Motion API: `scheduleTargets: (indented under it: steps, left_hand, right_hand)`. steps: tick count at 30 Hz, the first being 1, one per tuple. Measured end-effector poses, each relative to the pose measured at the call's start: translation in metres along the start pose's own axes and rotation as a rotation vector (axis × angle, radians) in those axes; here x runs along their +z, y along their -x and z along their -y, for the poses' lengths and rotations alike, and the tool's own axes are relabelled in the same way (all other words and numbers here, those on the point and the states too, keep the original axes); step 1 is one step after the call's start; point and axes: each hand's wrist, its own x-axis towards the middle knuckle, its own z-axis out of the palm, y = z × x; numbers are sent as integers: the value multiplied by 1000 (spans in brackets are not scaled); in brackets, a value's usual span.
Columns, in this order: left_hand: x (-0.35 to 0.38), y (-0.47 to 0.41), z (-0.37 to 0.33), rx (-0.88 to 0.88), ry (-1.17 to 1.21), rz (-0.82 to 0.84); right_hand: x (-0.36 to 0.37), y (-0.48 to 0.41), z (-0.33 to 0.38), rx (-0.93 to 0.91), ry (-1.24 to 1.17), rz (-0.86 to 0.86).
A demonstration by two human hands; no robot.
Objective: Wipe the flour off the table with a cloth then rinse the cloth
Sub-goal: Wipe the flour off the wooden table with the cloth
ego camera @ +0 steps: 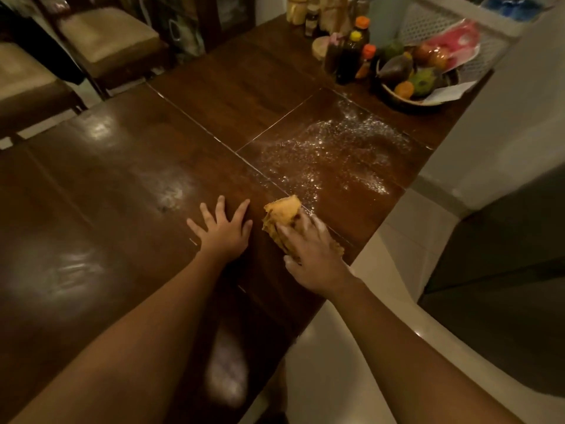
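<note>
**Desk:** What sits around the spill, and is anything in the way?

**Operator:** I take the flour [333,154] as my landmark. It lies scattered in white specks over the dark wooden table [128,179], near the table's right edge. Beyond it, at the far right corner, I see a fruit bowl [409,97] with green, orange and dark fruit and a sheet of paper [449,91] hanging over its rim. Just left of the bowl stands a cluster of dark bottles [348,61] with orange and yellow caps, and further back a few jars [296,9], too dim for me to read. Nothing stands between the hands and the flour; that strip of table is bare wood.

**Desk:** Hands and cloth?

**Operator:** The yellow cloth [282,214] is bunched on the table at the near edge of the flour. My right hand [312,250] presses down on it, fingers curled over the fabric and dusted white. My left hand [223,229] lies flat on the wood to the left of the cloth, fingers spread apart, holding nothing.

**Desk:** Surface and room?

**Operator:** The tabletop is glossy, with pale seams crossing near the flour and soft glare patches to its left. Far left of the flour, two cushioned chairs [104,38] are drawn up along the table's side. Right of the flour the table ends over a light tiled floor [394,228], with a pale wall and a white lattice panel [428,22] behind the bowl. The light is dim and warm.
</note>
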Motion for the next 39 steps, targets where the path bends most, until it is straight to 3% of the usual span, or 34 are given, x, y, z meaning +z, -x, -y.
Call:
scheduleTargets:
  steps: [4, 9, 16, 20, 22, 29, 31, 34, 36, 39]
  left_hand:
    - [0, -48, -15, 21, -60, -115]
    - [-2, -65, -13, 95, -26, -216]
    - [-6, -65, -14, 75, 42, -228]
    - [-6, -65, -14, 61, 59, -242]
    - [-7, -65, -15, 58, 65, -245]
    - [-7, -66, -16, 54, 16, -219]
    - [-7, -66, -17, 51, 7, -212]
    - [-8, -66, -18, 39, 1, -194]
    - [-9, -67, -18, 33, -2, -188]
    - [-10, -67, -19, 19, 18, -192]
  right_hand:
    - [21, -48, -14, -123, 75, 44]
    - [39, -31, -50, -139, 130, -9]
    - [6, -71, -101, 433, 50, -203]
    - [4, -68, -86, 81, 65, -61]
    - [-1, -47, -104, 6, 150, 3]
    - [-40, -83, -190, 392, 131, -166]
    - [-37, -93, -179, 389, 90, -199]
    - [-32, -69, -170, 114, 148, -54]
    - [-47, -55, -192, 31, 227, 37]
    - [-70, -79, -238, 308, 201, -93]
